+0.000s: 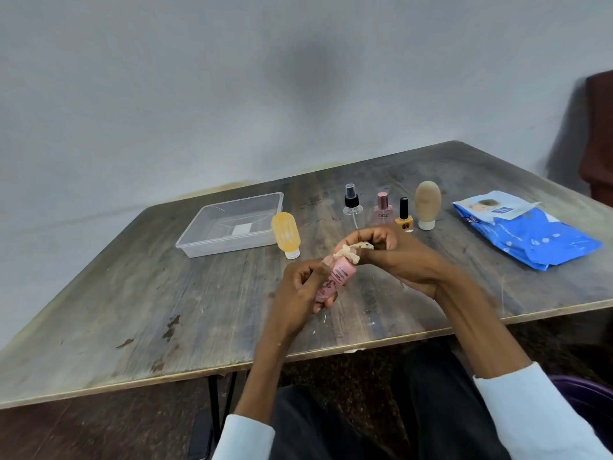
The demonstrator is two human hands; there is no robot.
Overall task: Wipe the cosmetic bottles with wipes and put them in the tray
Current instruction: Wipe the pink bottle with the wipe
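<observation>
Both hands' fingers (306,272) around pink bottle (335,280)

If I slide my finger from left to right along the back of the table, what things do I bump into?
Clear plastic tray → yellow bottle → clear spray bottle → pink perfume bottle → orange nail polish → tan tube → blue wipes pack.

On the worn grey wooden table (139,303), a clear rectangular plastic tray (230,224) is set at the left, with an orange upended tube (286,235) just beside its right edge. Further right, a row is formed by a clear spray bottle (352,207), a pink perfume bottle (383,210), a yellow nail-polish bottle (404,216) and a beige upended tube (427,204). A blue wipes pack (527,232) is laid rightmost. A pink bottle (335,280) is held in front of the row.
</observation>
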